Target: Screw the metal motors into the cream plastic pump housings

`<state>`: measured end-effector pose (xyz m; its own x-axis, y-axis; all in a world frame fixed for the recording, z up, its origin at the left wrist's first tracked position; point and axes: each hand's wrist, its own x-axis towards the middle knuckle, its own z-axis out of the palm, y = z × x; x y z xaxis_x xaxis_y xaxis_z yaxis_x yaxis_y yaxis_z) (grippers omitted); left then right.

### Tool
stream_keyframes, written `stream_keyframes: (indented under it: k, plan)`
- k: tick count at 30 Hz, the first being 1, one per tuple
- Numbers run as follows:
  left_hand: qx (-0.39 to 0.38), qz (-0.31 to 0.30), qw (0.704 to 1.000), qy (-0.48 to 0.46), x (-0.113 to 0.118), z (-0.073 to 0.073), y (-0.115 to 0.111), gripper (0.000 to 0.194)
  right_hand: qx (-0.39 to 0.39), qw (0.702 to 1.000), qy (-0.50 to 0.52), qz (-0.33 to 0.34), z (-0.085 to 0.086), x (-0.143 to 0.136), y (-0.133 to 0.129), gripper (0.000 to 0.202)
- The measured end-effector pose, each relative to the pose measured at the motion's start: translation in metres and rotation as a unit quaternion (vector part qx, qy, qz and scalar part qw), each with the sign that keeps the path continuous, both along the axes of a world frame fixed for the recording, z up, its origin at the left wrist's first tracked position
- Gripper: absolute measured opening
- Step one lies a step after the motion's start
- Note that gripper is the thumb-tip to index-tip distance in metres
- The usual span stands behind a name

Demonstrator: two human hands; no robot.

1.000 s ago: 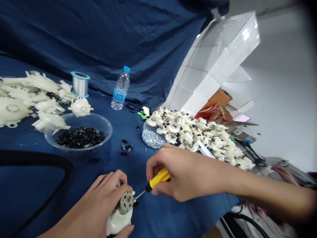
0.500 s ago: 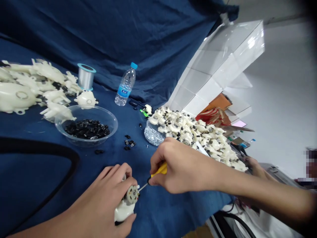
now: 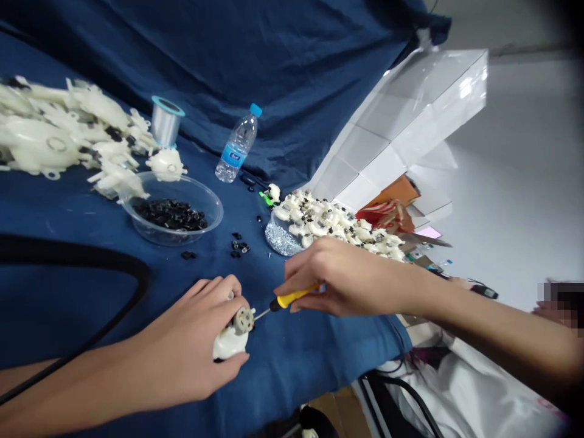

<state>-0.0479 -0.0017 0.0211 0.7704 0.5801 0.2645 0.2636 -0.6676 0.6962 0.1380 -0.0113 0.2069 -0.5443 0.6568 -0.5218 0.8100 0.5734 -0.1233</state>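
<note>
My left hand [image 3: 207, 325] is wrapped round a cream plastic motor housing [image 3: 229, 345], pressing it down on the blue cloth. A round grey motor end [image 3: 243, 320] faces up from the housing beside my fingers. In my right hand [image 3: 322, 274] is a screwdriver [image 3: 292, 296] with a yellow handle and a black collar. Its thin shaft points left, and the tip meets the housing's edge by the motor; whether it sits in a screw is too small to tell. My fingers lie along the rear of the handle.
Behind my hands stand a clear bowl [image 3: 219, 216] of black parts, a small tub of screws [image 3: 280, 238] and a water bottle [image 3: 237, 146]. Cream housings [image 3: 41, 143] are heaped at left, more [image 3: 337, 222] at right. A wire spool [image 3: 166, 125] stands at back; a black cable [image 3: 114, 261] crosses left.
The view has shifted, and both hands appear higher in it. My right hand has slid back along the screwdriver, so more of the yellow handle shows. The left hand keeps its hold on the housing.
</note>
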Motion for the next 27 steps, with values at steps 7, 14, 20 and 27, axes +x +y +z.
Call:
stream_keyframes:
  k: [7, 14, 20, 27]
  plan:
    - [-0.025, -0.011, 0.999, 0.026, -0.002, 0.001, 0.002, 0.016, 0.062, 0.965, -0.105, 0.231, -0.006, 0.004, -0.006, 0.028]
    - [-0.06, 0.014, 0.998, -0.002, 0.002, 0.002, 0.002, 0.016, 0.043, 0.941, -0.147, 0.3, -0.01, 0.0, 0.014, 0.029]
    - [-0.073, -0.012, 0.997, -0.005, -0.001, -0.002, 0.004, 0.015, 0.081, 0.906, -0.169, 0.38, -0.011, -0.004, 0.033, 0.034]
    - [-0.064, -0.018, 0.998, -0.017, -0.001, 0.004, 0.006, 0.021, 0.013, 0.98, -0.108, 0.164, -0.014, 0.002, 0.012, 0.033]
